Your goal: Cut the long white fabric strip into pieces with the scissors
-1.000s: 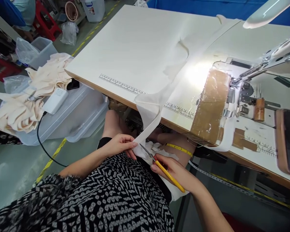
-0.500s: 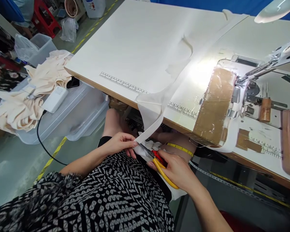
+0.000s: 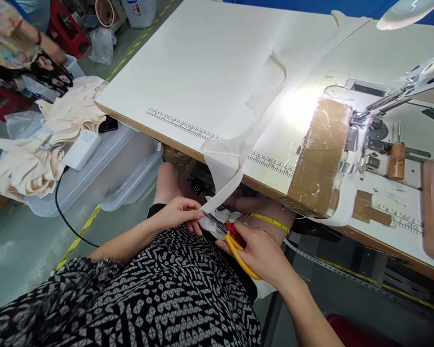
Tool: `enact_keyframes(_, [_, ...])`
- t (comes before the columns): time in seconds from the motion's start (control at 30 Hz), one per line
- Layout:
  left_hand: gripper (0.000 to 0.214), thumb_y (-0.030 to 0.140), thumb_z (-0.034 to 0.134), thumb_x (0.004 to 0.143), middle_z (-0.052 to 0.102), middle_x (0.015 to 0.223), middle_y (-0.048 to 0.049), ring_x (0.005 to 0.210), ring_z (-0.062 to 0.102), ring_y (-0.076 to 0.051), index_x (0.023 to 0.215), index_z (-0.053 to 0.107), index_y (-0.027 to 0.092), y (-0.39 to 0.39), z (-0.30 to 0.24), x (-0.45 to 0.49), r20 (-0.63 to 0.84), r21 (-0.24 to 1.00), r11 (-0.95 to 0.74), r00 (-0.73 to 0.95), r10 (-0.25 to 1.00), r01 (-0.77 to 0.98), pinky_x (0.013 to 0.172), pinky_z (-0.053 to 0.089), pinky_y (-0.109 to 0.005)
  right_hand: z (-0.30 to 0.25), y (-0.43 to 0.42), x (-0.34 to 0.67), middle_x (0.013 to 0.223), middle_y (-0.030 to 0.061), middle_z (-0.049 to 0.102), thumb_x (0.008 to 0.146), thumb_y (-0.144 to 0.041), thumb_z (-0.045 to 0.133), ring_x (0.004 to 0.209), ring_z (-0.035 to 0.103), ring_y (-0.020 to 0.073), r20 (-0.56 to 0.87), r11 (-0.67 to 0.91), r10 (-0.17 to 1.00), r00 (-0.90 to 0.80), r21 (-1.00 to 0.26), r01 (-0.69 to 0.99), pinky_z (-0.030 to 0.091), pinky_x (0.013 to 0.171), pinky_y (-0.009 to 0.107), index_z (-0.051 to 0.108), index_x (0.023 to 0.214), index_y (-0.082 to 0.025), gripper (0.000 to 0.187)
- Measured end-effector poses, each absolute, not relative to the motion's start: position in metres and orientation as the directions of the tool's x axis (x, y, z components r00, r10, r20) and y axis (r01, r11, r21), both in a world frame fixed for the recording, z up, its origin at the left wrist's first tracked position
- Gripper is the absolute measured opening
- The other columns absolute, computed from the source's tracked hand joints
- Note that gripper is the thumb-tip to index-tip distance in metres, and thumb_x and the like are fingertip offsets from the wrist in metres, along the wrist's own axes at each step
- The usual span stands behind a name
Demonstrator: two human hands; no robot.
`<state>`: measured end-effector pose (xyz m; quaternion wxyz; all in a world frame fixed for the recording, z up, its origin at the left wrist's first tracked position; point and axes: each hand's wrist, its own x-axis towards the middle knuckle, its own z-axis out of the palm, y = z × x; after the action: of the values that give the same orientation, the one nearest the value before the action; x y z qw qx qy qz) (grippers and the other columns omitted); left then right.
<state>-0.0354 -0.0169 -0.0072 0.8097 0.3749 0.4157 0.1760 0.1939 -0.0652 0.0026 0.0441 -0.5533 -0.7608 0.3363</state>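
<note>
Between the thumb and fingers of my left hand (image 3: 184,213) is the end of a long white fabric strip (image 3: 224,190), which hangs over the table's front edge and runs back across the tabletop. My right hand (image 3: 260,248) grips scissors (image 3: 240,258) with yellow and red handles. Their blades point at the pinched strip end, right beside my left fingertips; whether they touch the cloth I cannot tell. More white fabric (image 3: 226,216) lies bunched in my lap beneath the blades. A yellow tape measure (image 3: 269,220) crosses my thigh.
The sewing machine (image 3: 372,130) with a taped brown cardboard piece (image 3: 320,154) stands at the right of the white table (image 3: 202,62). On the left, a clear plastic bin (image 3: 108,164) carries cream fabric pieces (image 3: 72,108) and a white power bank (image 3: 82,149). Another person (image 3: 25,43) is behind it.
The other person has come further into view at the upper left. My right hand and the scissors have shifted slightly left; my left hand still pinches the strip end.
</note>
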Motion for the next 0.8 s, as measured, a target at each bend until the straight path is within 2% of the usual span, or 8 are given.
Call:
enact_keyframes(0.2, [0.042,0.053,0.068,0.074,0.067,0.060,-0.0044,0.056,0.067,-0.014,0.075,0.059,0.011,-0.019,-0.007,-0.033,-0.538,0.763,0.643,0.611,0.581,0.060,0.051,0.045,-0.018,-0.006,-0.065,0.192,0.055,0.0018,0.054,0.085,-0.067,0.040,0.048,0.045,0.0154,-0.345,0.118,0.861,-0.373,-0.579,0.807,0.025,0.048,0.027,0.035,0.062,-0.023,0.050])
enact_keyframes(0.3, [0.045,0.055,0.063,0.077,0.066,0.064,-0.0049,0.057,0.065,-0.014,0.085,0.061,0.011,-0.016,-0.008,-0.036,-0.538,0.787,0.601,0.628,0.562,0.136,0.052,0.045,-0.020,-0.009,-0.069,0.197,0.054,0.0012,0.052,0.084,-0.068,0.041,0.048,0.045,0.0152,-0.319,0.100,0.884,-0.341,-0.584,0.806,0.026,0.048,0.026,0.033,0.061,-0.023,0.051])
enact_keyframes(0.4, [0.046,0.049,0.060,0.081,0.068,0.086,-0.0081,0.063,0.063,-0.013,0.109,0.059,0.012,-0.008,-0.004,-0.042,-0.442,0.897,0.344,0.535,0.720,0.277,0.057,0.046,-0.023,-0.009,-0.076,0.203,0.054,0.0001,0.051,0.083,-0.067,0.045,0.047,0.044,0.0143,-0.265,0.097,0.913,-0.309,-0.597,0.797,0.027,0.048,0.025,0.034,0.062,-0.023,0.050])
enact_keyframes(0.5, [0.043,0.042,0.055,0.086,0.062,0.110,-0.0104,0.085,0.060,-0.016,0.121,0.055,0.017,0.001,0.008,-0.041,-0.133,0.895,-0.030,0.330,0.934,0.445,0.073,0.047,-0.027,-0.010,-0.085,0.206,0.052,-0.0021,0.046,0.083,-0.065,0.048,0.046,0.042,0.0129,-0.231,0.091,0.924,-0.305,-0.642,0.761,0.029,0.046,0.024,0.035,0.061,-0.023,0.049])
enact_keyframes(0.57, [0.039,0.041,0.055,0.087,0.061,0.113,-0.0101,0.097,0.057,-0.020,0.118,0.057,0.018,0.004,0.018,-0.031,0.036,0.845,-0.204,0.329,0.944,0.494,0.081,0.046,-0.028,-0.010,-0.090,0.207,0.052,-0.0030,0.044,0.084,-0.062,0.048,0.047,0.040,0.0123,-0.205,0.079,0.933,-0.295,-0.683,0.726,0.030,0.045,0.023,0.035,0.062,-0.023,0.047])
enact_keyframes(0.63, [0.029,0.039,0.052,0.089,0.064,0.102,-0.0076,0.096,0.057,-0.019,0.106,0.062,0.018,0.006,0.022,-0.019,0.084,0.833,-0.294,0.418,0.905,0.468,0.082,0.044,-0.027,-0.010,-0.094,0.208,0.053,-0.0029,0.045,0.085,-0.060,0.049,0.048,0.041,0.0122,-0.183,0.065,0.945,-0.273,-0.710,0.702,0.033,0.046,0.023,0.039,0.063,-0.023,0.044])
enact_keyframes(0.73, [0.025,0.035,0.045,0.092,0.066,0.084,-0.0031,0.078,0.059,-0.015,0.091,0.063,0.018,0.010,0.007,-0.014,-0.004,0.886,-0.187,0.411,0.912,0.424,0.071,0.044,-0.024,-0.006,-0.100,0.215,0.055,-0.0024,0.048,0.084,-0.057,0.052,0.049,0.042,0.0123,-0.173,0.029,0.960,-0.220,-0.721,0.692,0.036,0.048,0.023,0.043,0.065,-0.023,0.040])
enact_keyframes(0.8, [0.020,0.035,0.047,0.090,0.065,0.078,-0.0018,0.071,0.060,-0.015,0.089,0.060,0.019,0.017,-0.015,-0.027,-0.138,0.902,0.012,0.260,0.956,0.432,0.063,0.042,-0.023,-0.004,-0.106,0.222,0.056,-0.0018,0.051,0.084,-0.056,0.053,0.049,0.045,0.0125,-0.173,-0.012,0.971,-0.167,-0.729,0.684,0.038,0.048,0.023,0.045,0.065,-0.023,0.039])
